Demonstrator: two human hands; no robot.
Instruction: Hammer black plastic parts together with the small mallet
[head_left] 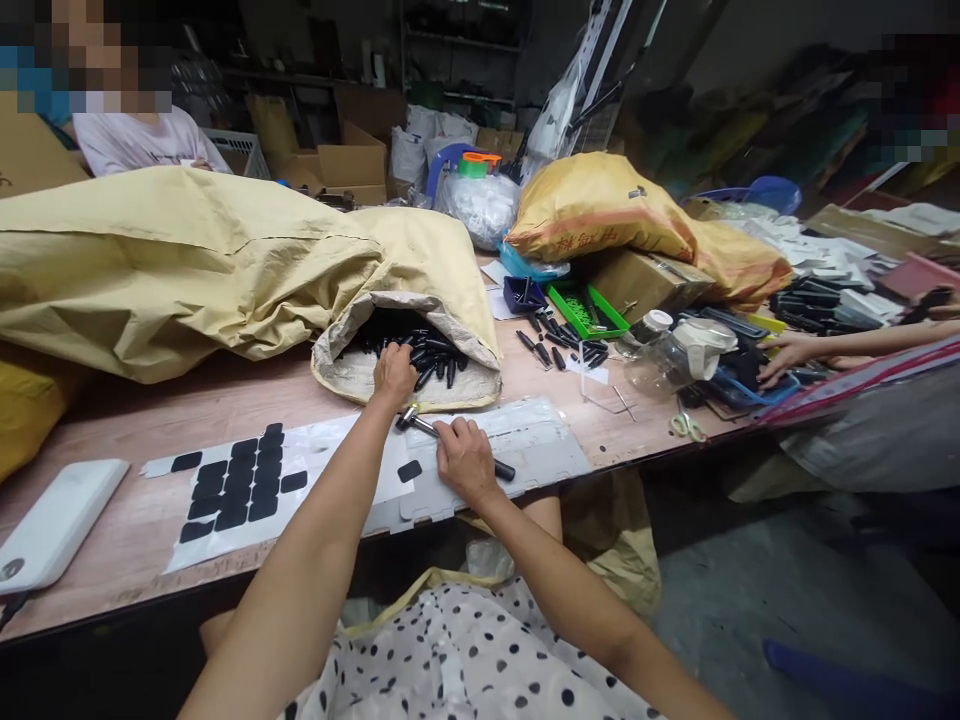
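Note:
My left hand (394, 371) reaches into the open mouth of a big tan paper sack (225, 260) lying on the wooden table (247, 405), fingers curled among several black cylindrical pieces (429, 357). Whether it grips one I cannot make out. My right hand (465, 458) rests on a clear plastic sheet (525, 440) and is closed round a small hammer (420, 423) with a metal head and black handle. A single black pad (409, 470) lies just left of that hand.
A white sheet of several black pads (240, 485) lies at the left, beside a white flat device (56, 520). Another person's hand (784, 355) works at the right among black parts, a green tray (585, 312), a clear jar (660, 355) and scissors (686, 425). A seated person is at the far left.

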